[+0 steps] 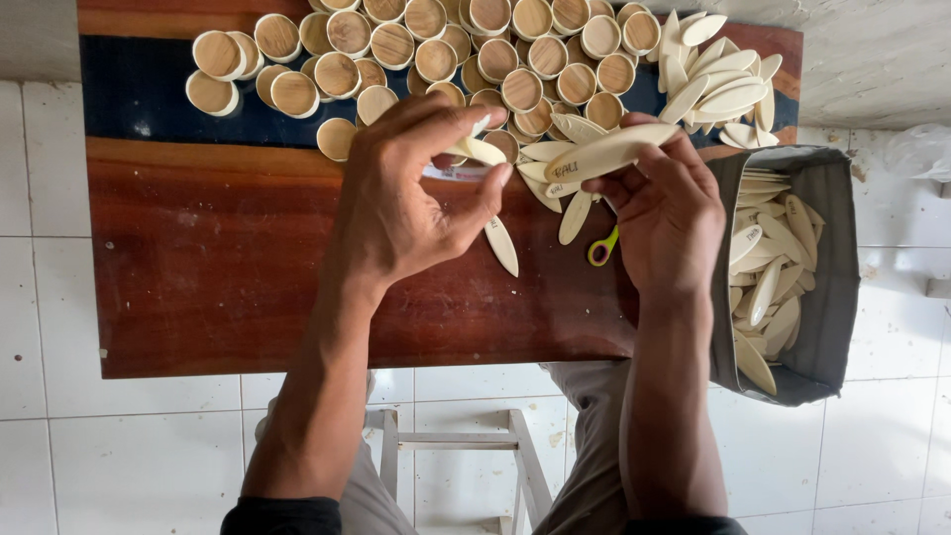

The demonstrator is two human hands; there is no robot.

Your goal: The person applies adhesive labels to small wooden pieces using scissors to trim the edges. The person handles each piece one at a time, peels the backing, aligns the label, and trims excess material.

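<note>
Right hand (666, 213) grips a leaf-shaped wooden blade (606, 152); left hand (411, 193) pinches a smaller piece (475, 149) above the worktop (218, 258). Sorting underway; next move calls for careful placement.

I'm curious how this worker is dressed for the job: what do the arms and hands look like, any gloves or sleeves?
No gloves: the left hand and the right hand are bare, with no rings, watch or bands showing. Both forearms are uncovered too. Dark, near-black sleeves sit pushed up near the elbows at the bottom edge of the view.
</note>
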